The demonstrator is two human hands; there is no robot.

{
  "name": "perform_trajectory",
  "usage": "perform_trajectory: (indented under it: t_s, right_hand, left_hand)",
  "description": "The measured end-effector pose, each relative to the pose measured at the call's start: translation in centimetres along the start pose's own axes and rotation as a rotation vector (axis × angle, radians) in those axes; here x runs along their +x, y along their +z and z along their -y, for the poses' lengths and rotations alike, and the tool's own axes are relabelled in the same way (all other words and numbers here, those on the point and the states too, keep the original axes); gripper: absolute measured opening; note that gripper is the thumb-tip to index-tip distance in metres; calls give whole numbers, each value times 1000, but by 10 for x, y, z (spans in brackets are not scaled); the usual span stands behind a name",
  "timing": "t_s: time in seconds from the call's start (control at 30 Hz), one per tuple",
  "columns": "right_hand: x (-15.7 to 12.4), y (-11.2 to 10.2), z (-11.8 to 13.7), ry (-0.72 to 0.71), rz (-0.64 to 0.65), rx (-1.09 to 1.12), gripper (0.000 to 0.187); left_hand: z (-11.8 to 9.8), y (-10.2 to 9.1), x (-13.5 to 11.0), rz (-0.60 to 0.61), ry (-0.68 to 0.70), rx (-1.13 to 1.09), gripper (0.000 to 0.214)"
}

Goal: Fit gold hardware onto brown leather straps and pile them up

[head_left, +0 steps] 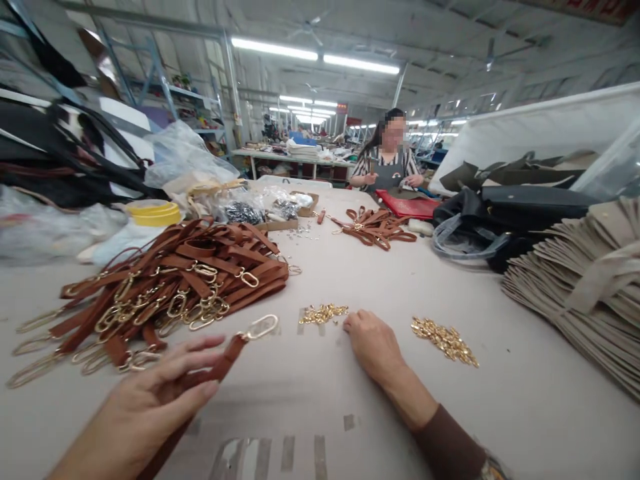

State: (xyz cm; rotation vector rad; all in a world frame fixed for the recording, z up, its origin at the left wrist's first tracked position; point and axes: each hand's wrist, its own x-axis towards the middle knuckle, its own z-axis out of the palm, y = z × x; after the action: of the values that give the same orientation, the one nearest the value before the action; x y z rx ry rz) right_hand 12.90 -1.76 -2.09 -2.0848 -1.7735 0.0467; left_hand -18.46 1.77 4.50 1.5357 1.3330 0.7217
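Note:
My left hand (165,393) grips a brown leather strap (227,360) between thumb and fingers. A gold oval ring (263,327) sits at the strap's upper end, held above the table. My right hand (373,343) rests on the table with its fingertips pinched together beside a small pile of gold metal pieces (323,313); whatever is between the fingertips is too small to make out. Right of that hand lies a second pile of gold pieces (445,341). A large heap of brown straps (175,267) with gold rings and clips spreads behind my left hand.
Across the table (310,373), a co-worker (387,157) handles something near a red piece (407,203). More brown straps (377,227) lie before them. Stacked taupe panels (585,287) and black bags (500,213) line the right side. A yellow tape roll (154,213) and plastic bags stand left.

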Motion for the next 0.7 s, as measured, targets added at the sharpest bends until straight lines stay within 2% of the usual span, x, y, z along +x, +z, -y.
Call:
perform_trajectory:
  t_s: [0.1,0.23,0.3,0.37,0.43,0.5,0.6,0.7]
  right_hand:
    - [-12,-10,-9,1,-17,72,15]
    - [-37,-29,-25,52,-49,182,21]
    - [-53,-36,-30,145,-85,375,27]
    - [-69,-41,-31,273,-144,701,28]
    - [-83,-46,-28,371,-203,1004,27]
    - [-93,-50,-21,392,-233,1156,26]
    - [-99,-53,-13,383,-244,1278,22]
    - [-98,-50,-8,408,-215,1328,21]
  left_hand:
    - [-14,32,12,248,-14,-164,26]
    - [-42,84,16,610,-97,-390,23]
    - [-53,108,17,777,-110,-484,21]
    - [-58,131,20,891,-126,-533,16]
    - [-58,151,24,931,-99,-512,14]
    - [-55,167,25,916,-41,-419,16]
    - [-51,179,21,912,37,-331,23]
    - [-51,181,14,931,51,-339,28]
